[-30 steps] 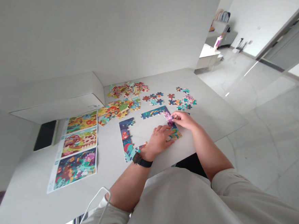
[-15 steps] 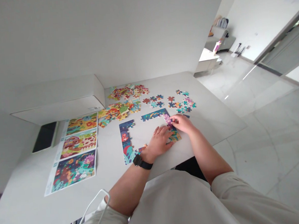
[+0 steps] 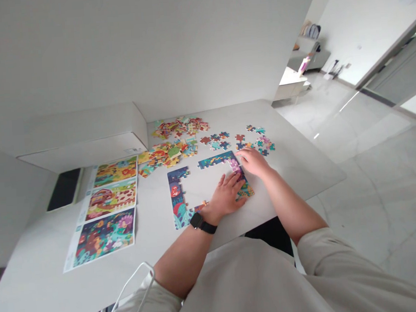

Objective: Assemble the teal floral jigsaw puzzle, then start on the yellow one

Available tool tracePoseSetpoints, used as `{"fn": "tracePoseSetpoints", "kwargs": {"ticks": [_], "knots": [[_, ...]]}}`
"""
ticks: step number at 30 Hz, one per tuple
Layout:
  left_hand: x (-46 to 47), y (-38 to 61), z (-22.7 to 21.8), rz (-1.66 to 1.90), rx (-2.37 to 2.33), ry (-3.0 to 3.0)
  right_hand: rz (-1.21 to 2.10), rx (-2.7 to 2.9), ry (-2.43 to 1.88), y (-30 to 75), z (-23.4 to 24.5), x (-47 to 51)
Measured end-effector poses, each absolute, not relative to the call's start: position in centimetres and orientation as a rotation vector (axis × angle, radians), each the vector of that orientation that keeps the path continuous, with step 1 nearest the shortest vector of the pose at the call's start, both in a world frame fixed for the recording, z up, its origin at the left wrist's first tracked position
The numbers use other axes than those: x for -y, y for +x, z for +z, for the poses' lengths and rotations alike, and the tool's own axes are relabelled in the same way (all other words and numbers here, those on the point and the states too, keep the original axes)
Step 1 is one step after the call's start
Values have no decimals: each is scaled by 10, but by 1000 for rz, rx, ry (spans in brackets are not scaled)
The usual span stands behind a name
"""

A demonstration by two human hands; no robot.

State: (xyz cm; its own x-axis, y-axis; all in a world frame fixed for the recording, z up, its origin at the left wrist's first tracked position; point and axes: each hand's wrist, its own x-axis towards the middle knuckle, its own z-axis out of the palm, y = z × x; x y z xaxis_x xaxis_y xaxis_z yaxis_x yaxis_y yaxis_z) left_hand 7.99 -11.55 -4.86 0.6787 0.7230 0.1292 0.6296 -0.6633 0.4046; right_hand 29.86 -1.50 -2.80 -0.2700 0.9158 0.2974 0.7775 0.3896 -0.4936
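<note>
A partly joined jigsaw puzzle border (image 3: 176, 191) lies on the table, its dark blue left side showing trees and leaves. My left hand (image 3: 227, 195), with a black watch on the wrist, rests flat with fingers spread over the border's right side and lower right part. Just above it, a purple puzzle piece (image 3: 234, 164) sits in the right side beneath the top strip (image 3: 215, 159). My right hand (image 3: 253, 162) is at the top right corner, fingers extended and fingertips at the border's edge. I see nothing held in it. Its palm side is hidden.
Loose pieces (image 3: 215, 141) lie behind the border, more pieces (image 3: 260, 143) to the right. Yellow-toned (image 3: 168, 153) and red-toned piles (image 3: 180, 126) are at the back left. A picture sheet (image 3: 104, 234), a phone (image 3: 64, 189) and a white box (image 3: 86, 141) are on the left.
My right hand has let go of the purple piece, which now lies in the border's right side, and has moved up to the top right corner. My left hand stays pressed down.
</note>
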Motion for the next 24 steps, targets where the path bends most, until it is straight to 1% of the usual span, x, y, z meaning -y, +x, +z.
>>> {"fn": "tracePoseSetpoints", "kwargs": {"ticks": [3,6,13,24], "knots": [[115,80,-50,393,-1074,2567,389,2212,-1428,290,-27,-6],[116,81,-50,384,-1076,2571,420,2260,-1413,280,-36,-18],[116,85,-46,367,-1116,2558,398,2249,-1420,281,-56,-16],[119,86,-47,417,-1152,2556,409,2251,-1377,285,-52,-6]]}}
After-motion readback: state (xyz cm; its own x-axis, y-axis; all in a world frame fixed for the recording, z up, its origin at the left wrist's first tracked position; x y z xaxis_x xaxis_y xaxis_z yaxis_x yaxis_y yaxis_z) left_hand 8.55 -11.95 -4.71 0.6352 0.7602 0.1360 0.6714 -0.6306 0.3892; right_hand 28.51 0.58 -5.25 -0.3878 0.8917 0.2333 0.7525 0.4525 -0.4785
